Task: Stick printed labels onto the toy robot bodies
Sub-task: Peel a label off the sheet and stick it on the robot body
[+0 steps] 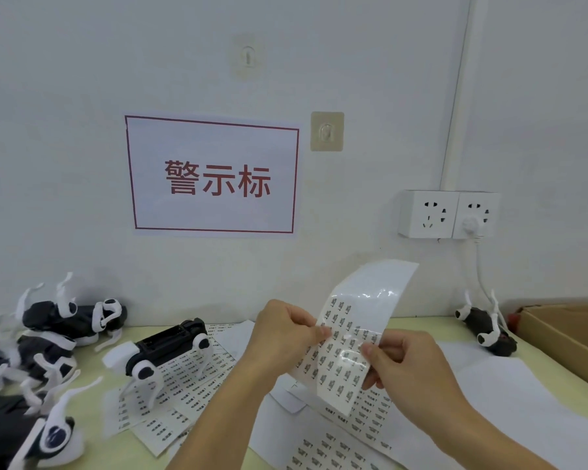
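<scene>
A curled glossy label sheet (360,320), printed with several small black labels, is held up in the middle. My left hand (282,337) pinches its left edge between thumb and fingertips. My right hand (404,361) grips its right side lower down, thumb on the printed face. A black-and-white toy robot dog (170,347) stands on more label sheets (184,401) to the left. Several other toy robots (58,320) lie piled at the far left. One more toy robot (486,327) lies on its back at the right, near the wall.
More label sheets (336,446) and plain white paper (510,381) lie on the pale yellow table (540,354). An open cardboard box (571,327) sits at the far right. A red-bordered sign (214,174) and wall sockets (448,215) with a white cable are on the wall.
</scene>
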Action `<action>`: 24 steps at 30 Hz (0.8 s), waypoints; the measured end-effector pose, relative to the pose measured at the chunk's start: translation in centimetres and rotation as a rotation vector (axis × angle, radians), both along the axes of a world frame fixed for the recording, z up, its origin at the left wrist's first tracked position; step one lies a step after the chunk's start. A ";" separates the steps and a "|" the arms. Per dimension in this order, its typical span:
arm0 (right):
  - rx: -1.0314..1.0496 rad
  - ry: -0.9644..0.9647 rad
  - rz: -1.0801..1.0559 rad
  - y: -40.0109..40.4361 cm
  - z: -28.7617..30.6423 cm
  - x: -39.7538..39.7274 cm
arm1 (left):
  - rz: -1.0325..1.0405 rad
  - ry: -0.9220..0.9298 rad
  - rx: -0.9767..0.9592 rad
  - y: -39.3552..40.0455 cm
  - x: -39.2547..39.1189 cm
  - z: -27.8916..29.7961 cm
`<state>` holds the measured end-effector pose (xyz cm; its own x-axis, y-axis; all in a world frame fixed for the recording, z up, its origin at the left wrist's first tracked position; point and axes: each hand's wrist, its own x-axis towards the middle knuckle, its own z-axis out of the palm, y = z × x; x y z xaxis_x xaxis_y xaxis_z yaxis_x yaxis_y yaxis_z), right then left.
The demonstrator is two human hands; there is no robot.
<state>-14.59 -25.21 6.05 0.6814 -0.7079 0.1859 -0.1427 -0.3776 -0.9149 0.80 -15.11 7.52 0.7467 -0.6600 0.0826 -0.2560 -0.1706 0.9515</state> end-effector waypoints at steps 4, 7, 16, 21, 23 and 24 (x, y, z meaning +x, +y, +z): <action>0.077 -0.072 -0.048 -0.9 0.3 0.7 | -0.311 0.255 -0.029 0.9 0.9 -0.2; 0.074 -0.072 -0.070 -1.7 0.6 1.3 | -0.459 0.250 0.062 0.8 0.4 -0.7; -0.066 0.049 -0.114 -2.2 -0.2 3.0 | -0.340 0.252 0.143 0.7 0.4 -1.4; -0.139 0.083 -0.076 -2.8 -0.3 3.3 | -0.349 0.401 0.111 0.9 1.0 -1.5; -0.186 0.101 -0.074 -2.9 -0.2 3.5 | -0.293 0.436 0.123 0.6 1.0 -1.8; -0.215 0.117 -0.074 -3.0 -0.3 3.7 | -0.266 0.447 0.138 0.5 1.0 -2.0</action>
